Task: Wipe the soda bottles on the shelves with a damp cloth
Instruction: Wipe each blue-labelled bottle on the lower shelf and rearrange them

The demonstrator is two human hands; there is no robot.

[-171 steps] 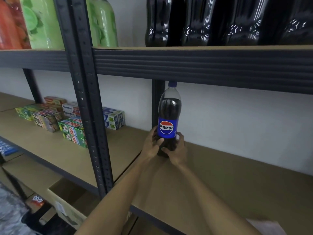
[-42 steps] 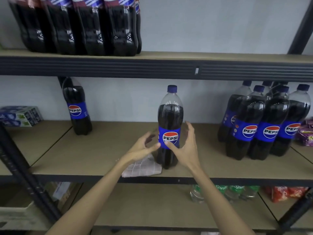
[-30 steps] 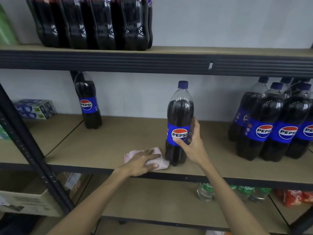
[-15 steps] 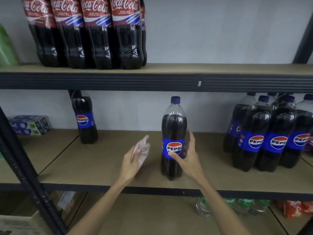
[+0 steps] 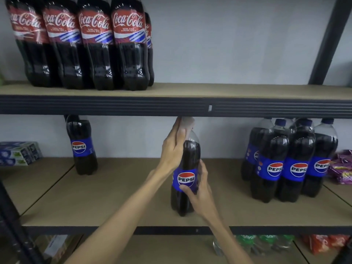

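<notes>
**Cloth at the neck, bottle held steady**

My left hand (image 5: 174, 147) reaches up, arm stretched, and wraps the cloth (image 5: 187, 123) round the neck of the Pepsi bottle (image 5: 191, 155), just under the upper shelf (image 5: 247, 107). My right hand (image 5: 202, 193) grips the same bottle at its blue label, thumb in front. It stands upright on the middle shelf (image 5: 114, 197), near the front edge. Other Pepsi bottles (image 5: 285, 159) cluster to the right. Coca-Cola bottles (image 5: 95, 44) stand in a row up top.

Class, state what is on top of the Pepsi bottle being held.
A pale cloth, gripped by the left hand, covers the neck of the Pepsi bottle. The cap is hidden beneath it.
</notes>
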